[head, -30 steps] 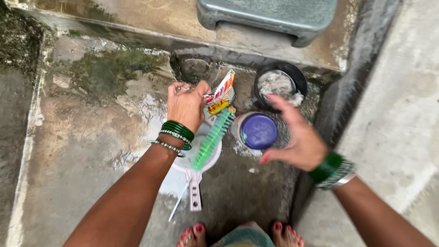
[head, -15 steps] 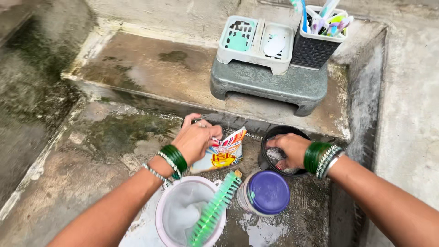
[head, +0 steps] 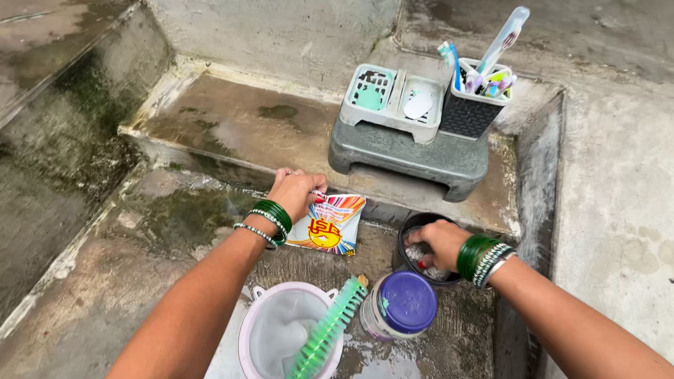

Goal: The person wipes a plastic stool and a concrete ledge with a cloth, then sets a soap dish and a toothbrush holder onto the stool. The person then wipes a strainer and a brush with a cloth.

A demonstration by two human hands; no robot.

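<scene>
Head view: looked down on a wet concrete washing floor (head: 154, 281) with a raised ledge (head: 232, 126) beyond the fingers.
Ledge load: a grey plastic stool (head: 407, 158) stood on the ledge, carrying a pale soap tray (head: 392, 102) and a dark holder of toothbrushes (head: 472, 105).
Right wall: a concrete wall (head: 618, 210) closed in the floor just beyond the right wrist, leaving little room on that side.
Open room: bare wet floor spread out to the left of the left fingers.
Strainer: a pale round strainer (head: 277, 330) lay nearer the person than both hands, a green brush (head: 326, 330) resting aslant across its rim.
Jar: a tub with a purple lid (head: 401, 305) stood upright just beside the brush tip, below the right fingers.
Black bowl: a black bowl (head: 425, 245) sat at the foot of the ledge, under the stool.
Sachet: a colourful sachet (head: 328, 223) hung from the left fingertips, long axis tilted, top edge up toward the ledge.
Left hand (head: 295, 193): fingers pinched shut on the sachet's upper corner.
Right hand (head: 441, 242): fingers curled down into the black bowl over whitish scrub stuff; whether they gripped it could not be told.
</scene>
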